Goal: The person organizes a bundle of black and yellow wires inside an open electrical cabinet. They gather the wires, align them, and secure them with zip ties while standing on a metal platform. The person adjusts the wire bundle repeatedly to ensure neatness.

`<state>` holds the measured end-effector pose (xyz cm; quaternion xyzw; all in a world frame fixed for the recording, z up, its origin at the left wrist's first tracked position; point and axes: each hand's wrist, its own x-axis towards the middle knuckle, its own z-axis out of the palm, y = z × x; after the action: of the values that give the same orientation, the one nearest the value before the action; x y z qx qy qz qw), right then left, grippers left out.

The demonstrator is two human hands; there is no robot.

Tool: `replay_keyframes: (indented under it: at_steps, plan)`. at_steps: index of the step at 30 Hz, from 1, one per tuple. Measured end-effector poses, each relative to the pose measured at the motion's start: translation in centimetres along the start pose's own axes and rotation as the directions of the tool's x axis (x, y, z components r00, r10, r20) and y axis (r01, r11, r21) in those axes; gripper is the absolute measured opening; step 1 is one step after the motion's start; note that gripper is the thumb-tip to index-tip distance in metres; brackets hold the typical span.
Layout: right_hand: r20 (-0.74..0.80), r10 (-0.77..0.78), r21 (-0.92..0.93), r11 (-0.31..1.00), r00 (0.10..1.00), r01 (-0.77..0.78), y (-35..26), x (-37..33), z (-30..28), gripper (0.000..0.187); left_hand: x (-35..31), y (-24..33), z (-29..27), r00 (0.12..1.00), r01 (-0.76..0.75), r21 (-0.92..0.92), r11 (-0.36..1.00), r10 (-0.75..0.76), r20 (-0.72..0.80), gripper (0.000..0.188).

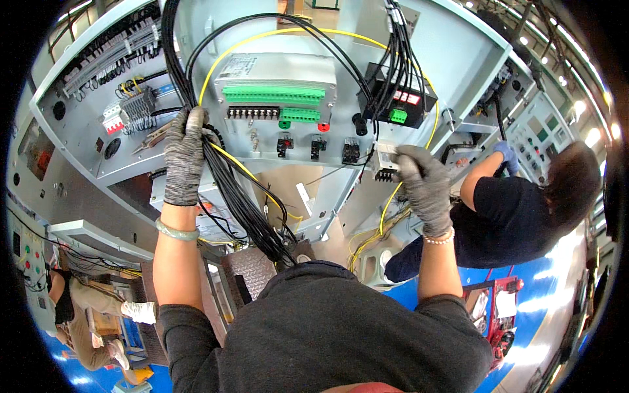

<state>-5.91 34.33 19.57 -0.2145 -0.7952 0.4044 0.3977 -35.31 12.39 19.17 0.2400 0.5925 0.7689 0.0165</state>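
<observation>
My left hand [183, 157], in a grey knitted glove, is closed around a thick bundle of black cables [239, 196]. The bundle drops from the top, passes through that hand and fans out below it. My right hand [424, 190], also gloved, has its fingers curled together beside a small white device with terminals [384, 161]. What those fingers hold, if anything, is hidden. Between my hands, on the grey cabinet panel, sit a controller with green terminal strips [278, 95] and a black box [398, 98] with several black wires over it.
A yellow cable [288, 31] arches over the controller. Pliers [152, 139] lie left of my left hand near a row of breakers [114, 121]. A co-worker [517, 209] with a blue glove works close on the right; another person [92, 314] is at lower left.
</observation>
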Motion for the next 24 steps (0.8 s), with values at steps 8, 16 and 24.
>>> replay_keyframes:
  at_steps: [8, 16, 24]
  plan:
    - [0.154, -0.014, -0.285, 0.957, 0.988, 0.058, -1.0, 0.9, 2.6, 0.029, -0.1, 0.4, 0.0, 1.0, -0.004, 0.03, 1.0, 0.004, 0.016, 0.024]
    - [-0.186, -0.425, -0.58, 0.775, 0.886, 0.251, -4.9, 6.0, -7.7, 0.03, 0.4, -2.0, -1.1, 0.992, -0.104, 0.329, 0.939, 0.12, -0.029, 0.036]
    - [-0.061, -0.297, -0.621, 0.759, 0.953, 0.197, -2.5, 7.8, -8.8, 0.018, -0.3, -1.2, 1.3, 0.983, -0.15, 0.305, 0.94, 0.174, -0.051, 0.035]
